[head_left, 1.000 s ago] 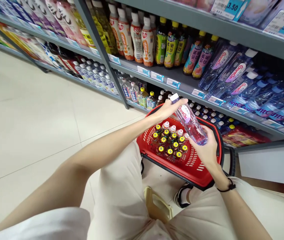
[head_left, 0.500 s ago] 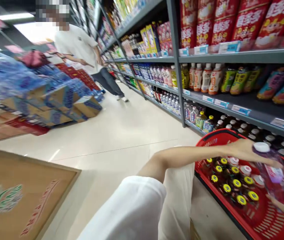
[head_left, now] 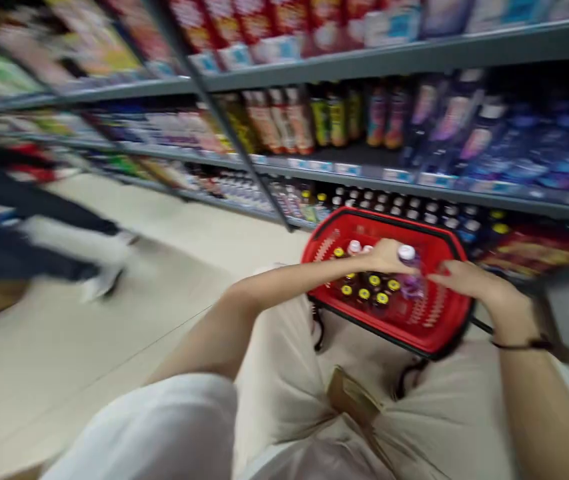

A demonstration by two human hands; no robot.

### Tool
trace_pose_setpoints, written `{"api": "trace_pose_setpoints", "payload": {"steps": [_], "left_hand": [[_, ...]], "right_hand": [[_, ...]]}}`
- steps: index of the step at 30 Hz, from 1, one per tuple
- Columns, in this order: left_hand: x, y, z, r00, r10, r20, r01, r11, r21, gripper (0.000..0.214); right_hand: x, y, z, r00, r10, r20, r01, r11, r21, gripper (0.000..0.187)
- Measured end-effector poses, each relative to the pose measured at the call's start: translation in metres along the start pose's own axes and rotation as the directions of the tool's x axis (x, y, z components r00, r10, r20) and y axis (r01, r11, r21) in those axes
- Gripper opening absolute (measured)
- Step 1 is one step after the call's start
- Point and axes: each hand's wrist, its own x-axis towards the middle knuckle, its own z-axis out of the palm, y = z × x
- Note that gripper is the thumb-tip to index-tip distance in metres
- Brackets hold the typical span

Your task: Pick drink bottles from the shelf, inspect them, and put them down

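since half a second ago the view has swung back down and the clear bottle point(head_left: 409, 270) has dropped upright into the red basket point(head_left: 444, 327), beside yellow-capped bottles point(head_left: 369, 288); left hand point(head_left: 387, 257) grips its top, right hand point(head_left: 464, 280) loosely curled beside it, touching unclear through blur

Both hands over red basket point(head_left: 441, 330), near shelf foot: left hand point(head_left: 387, 257) and right hand point(head_left: 464, 280) on white-capped bottle point(head_left: 409, 270). Yellow-capped bottles point(head_left: 364, 290) inside, left. Frame blurred.
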Motion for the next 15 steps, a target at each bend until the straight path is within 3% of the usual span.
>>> {"api": "trace_pose_setpoints", "payload": {"steps": [2,4,10,15], "left_hand": [[0.02,-0.009,0.013,0.999,0.017,0.031,-0.018,0.999,0.037,0.039],[0.037,-0.013,0.025,0.997,0.021,0.076,-0.026,0.998,0.065,0.041],[0.061,-0.011,0.068,0.984,-0.056,0.171,0.018,0.976,0.216,0.04],[0.079,0.004,0.092,0.963,-0.052,0.264,-0.028,0.956,0.292,0.034]], "right_hand": [[-0.01,0.024,-0.006,0.986,0.096,0.139,-0.09,0.995,-0.049,0.054],[-0.007,0.031,-0.009,0.968,0.145,0.206,-0.137,0.989,-0.056,0.051],[-0.008,0.017,-0.021,0.944,0.161,0.289,-0.151,0.987,-0.055,0.047],[-0.02,0.013,-0.037,0.93,0.187,0.316,-0.187,0.982,-0.03,0.049]]}}
